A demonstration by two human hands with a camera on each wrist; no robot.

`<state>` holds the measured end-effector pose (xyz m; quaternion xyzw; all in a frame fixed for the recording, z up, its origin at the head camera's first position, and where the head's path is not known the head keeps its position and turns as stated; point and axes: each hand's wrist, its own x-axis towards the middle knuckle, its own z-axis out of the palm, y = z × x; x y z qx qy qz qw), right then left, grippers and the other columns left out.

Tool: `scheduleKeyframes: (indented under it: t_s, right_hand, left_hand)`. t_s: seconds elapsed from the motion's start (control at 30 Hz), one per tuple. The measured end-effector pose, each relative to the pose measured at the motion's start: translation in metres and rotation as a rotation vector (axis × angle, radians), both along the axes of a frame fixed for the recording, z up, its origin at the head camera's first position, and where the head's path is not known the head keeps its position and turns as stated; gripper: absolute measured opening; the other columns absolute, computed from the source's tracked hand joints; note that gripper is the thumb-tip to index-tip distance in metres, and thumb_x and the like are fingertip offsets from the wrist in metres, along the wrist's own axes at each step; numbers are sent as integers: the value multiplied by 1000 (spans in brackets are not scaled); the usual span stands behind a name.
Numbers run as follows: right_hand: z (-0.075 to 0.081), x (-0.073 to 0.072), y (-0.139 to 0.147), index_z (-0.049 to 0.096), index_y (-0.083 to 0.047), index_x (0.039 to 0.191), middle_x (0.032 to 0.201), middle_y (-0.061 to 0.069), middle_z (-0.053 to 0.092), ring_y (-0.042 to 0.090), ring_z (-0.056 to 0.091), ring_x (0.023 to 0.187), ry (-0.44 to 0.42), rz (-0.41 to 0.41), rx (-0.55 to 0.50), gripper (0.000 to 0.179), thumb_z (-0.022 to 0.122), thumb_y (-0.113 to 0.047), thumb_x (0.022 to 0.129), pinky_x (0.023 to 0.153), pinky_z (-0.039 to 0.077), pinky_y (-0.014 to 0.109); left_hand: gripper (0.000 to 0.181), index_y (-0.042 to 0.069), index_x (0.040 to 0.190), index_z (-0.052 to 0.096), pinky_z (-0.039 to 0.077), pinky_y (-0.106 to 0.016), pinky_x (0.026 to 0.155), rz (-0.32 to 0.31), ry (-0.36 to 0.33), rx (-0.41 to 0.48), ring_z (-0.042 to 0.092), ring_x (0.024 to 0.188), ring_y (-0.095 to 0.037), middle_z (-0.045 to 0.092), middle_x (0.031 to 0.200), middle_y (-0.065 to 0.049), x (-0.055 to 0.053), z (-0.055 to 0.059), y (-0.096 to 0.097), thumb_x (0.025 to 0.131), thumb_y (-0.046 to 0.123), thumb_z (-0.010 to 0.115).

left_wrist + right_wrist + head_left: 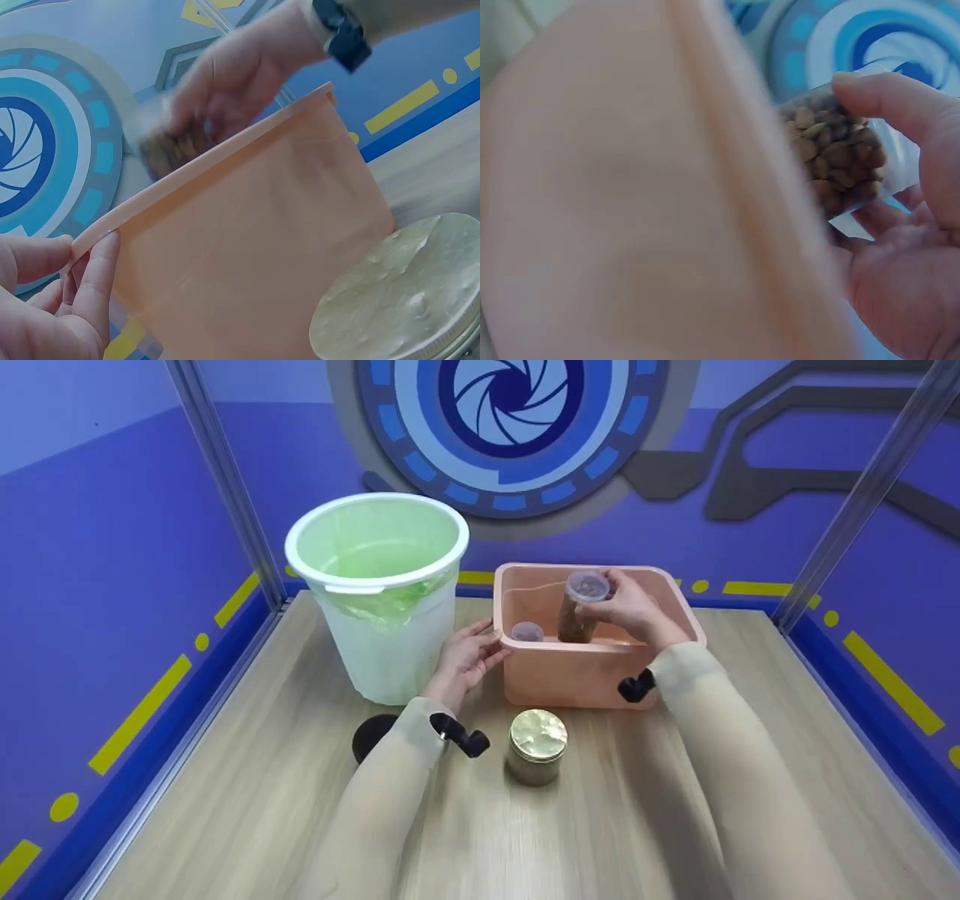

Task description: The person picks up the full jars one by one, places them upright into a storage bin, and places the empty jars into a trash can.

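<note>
My right hand (pixel 630 604) holds a clear plastic jar (pixel 576 611) inside the pink bin (pixel 577 675), its lid end up. In the right wrist view the jar (pixel 832 150) shows brown nuts or seeds within, thumb on one side and fingers on the other. My left hand (pixel 469 656) pinches the bin's near left rim; the left wrist view shows the thumb and fingers (pixel 97 285) on either side of that rim. A second clear lid (pixel 527 631) shows low in the bin; what lies under it is hidden by the wall.
A white trash can (pixel 382 645) with a green liner (pixel 375 547) stands left of the bin. In front of the bin is a round can with a gold, crinkled lid (pixel 538 733). A black round thing (pixel 373 735) is partly hidden by my left forearm. Walls enclose the wooden table (pixel 480 840).
</note>
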<state>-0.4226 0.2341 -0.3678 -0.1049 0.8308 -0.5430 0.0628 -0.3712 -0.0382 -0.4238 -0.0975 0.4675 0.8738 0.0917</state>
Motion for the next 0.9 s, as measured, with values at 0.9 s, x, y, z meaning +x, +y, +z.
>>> scheduleKeyframes:
  t_s: [0.9]
  right_hand:
    - [-14,-7,-12,46,-6,152,147,22,57,38,57,131,38,196,542,67,75,-24,93,111,49,50]
  left_hand:
    - [48,0,145,55,66,-30,81,7,18,-5,68,95,-19,60,145,-19,-1,0,-1,99,-8,58]
